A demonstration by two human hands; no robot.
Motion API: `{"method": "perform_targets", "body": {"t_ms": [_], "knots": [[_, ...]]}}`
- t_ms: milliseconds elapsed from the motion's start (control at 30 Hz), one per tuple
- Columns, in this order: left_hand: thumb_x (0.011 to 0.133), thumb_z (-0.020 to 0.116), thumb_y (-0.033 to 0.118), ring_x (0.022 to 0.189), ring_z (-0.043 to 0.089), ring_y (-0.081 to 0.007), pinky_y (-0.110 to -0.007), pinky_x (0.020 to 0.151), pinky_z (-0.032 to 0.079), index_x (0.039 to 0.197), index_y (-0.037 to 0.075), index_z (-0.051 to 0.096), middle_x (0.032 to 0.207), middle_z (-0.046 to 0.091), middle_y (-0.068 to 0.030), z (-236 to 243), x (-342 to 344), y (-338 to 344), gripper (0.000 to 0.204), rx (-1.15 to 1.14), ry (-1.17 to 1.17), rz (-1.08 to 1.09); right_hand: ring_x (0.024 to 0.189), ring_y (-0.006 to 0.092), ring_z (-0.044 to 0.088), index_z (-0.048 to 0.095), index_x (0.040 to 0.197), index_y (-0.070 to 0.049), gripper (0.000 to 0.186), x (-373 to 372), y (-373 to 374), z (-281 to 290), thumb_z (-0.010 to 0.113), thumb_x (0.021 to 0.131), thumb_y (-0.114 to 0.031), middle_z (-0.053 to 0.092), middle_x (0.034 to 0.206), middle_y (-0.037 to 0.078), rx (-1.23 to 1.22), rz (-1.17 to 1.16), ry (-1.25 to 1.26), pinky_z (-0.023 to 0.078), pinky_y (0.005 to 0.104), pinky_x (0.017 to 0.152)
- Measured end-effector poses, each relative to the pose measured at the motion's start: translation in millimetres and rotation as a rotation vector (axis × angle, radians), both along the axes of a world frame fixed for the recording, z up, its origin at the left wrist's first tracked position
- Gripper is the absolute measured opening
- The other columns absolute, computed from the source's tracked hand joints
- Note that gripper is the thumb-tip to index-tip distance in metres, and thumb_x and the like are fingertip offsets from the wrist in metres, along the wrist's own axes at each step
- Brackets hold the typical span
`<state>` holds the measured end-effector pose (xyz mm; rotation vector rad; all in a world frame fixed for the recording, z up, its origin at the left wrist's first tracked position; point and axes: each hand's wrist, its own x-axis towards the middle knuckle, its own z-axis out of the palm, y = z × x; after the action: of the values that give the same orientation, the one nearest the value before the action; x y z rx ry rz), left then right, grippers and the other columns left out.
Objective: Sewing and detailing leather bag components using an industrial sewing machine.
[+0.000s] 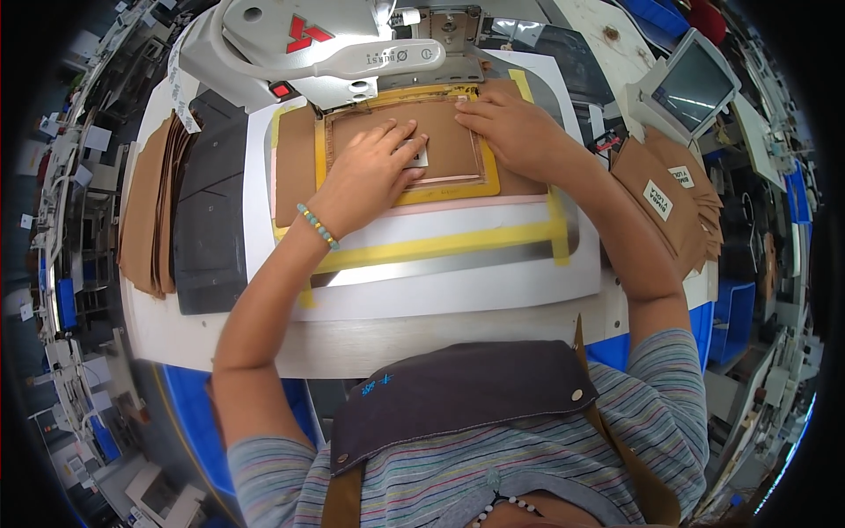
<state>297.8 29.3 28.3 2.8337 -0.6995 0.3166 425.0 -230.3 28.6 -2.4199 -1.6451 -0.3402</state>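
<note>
My left hand [374, 167], with a beaded bracelet at the wrist, lies fingers apart on a brown piece [361, 123] inside a yellow rectangular frame [484, 180], partly covering a small white label [422, 158]. My right hand [510, 132] rests at the frame's upper right, fingertips on its inner edge and the brown piece. Neither hand appears to grip anything. Under the frame are more brown material, a pink strip and a white sheet [387, 299] with yellow tape strips on a metal plate. A white machine head [264, 44] stands just beyond the frame.
A stack of brown pieces [150, 202] lies at the left beside a dark mat [211, 229]. More brown pieces with white labels [642, 172] lie at the right, near a small screen [691, 84]. Blue bins [731, 321] sit below the white table [414, 339]. Shelving and equipment surround it.
</note>
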Motion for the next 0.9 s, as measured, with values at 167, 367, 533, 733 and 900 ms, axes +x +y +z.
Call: {"method": "perform_targets", "body": {"t_ms": [167,367,533,733,900], "knots": [[0.101,0.067,0.027,0.138,0.053,-0.0351,-0.044,0.113,0.044,0.142,0.008,0.061,0.15,0.057,-0.0132,-1.6,1.3,1.6,0.045,0.025,-0.019,0.001,0.125,0.026,0.057,0.068,0.131,-0.005,0.039,-3.4,14.6,3.8,0.061,0.093,-0.004,0.066,0.141,0.005,-0.025,-0.005,0.113,0.05,0.0364,0.107],[0.101,0.066,0.027,0.137,0.053,-0.0354,-0.045,0.113,0.043,0.14,0.006,0.063,0.149,0.058,-0.014,-0.9,-1.2,6.8,0.044,0.023,-0.015,0.02,0.119,0.0251,0.058,0.068,0.13,-0.004,0.038,-4.9,33.9,1.2,0.062,0.093,-0.006,0.067,0.137,0.005,-0.046,0.039,0.028,0.051,0.0347,0.104],[0.101,0.066,0.026,0.137,0.054,-0.035,-0.045,0.113,0.044,0.14,0.006,0.063,0.149,0.058,-0.0143,-1.6,-2.4,11.3,0.044,0.022,-0.036,0.022,0.117,0.0246,0.059,0.068,0.13,-0.004,0.04,-6.0,48.4,-1.0,0.063,0.091,-0.006,0.068,0.135,0.005,-0.045,0.056,-0.002,0.053,0.0341,0.101],[0.101,0.066,0.021,0.135,0.055,-0.0359,-0.045,0.113,0.045,0.137,0.003,0.064,0.146,0.059,-0.0161,-5.4,-4.8,18.2,0.041,-0.043,-0.038,0.029,0.113,0.0237,0.062,0.07,0.127,-0.004,0.039,-8.2,64.5,-4.7,0.065,0.088,-0.005,0.07,0.131,0.003,-0.017,0.086,-0.031,0.056,0.0329,0.097],[0.1,0.066,0.016,0.132,0.057,-0.0362,-0.044,0.112,0.047,0.134,-0.001,0.064,0.143,0.061,-0.0175,-7.5,-6.3,28.2,0.038,-0.142,-0.047,0.04,0.112,0.0233,0.063,0.071,0.127,-0.003,0.04,-8.6,79.9,-9.9,0.065,0.087,-0.005,0.072,0.127,0.004,0.018,0.128,-0.053,0.056,0.0324,0.095]]}}
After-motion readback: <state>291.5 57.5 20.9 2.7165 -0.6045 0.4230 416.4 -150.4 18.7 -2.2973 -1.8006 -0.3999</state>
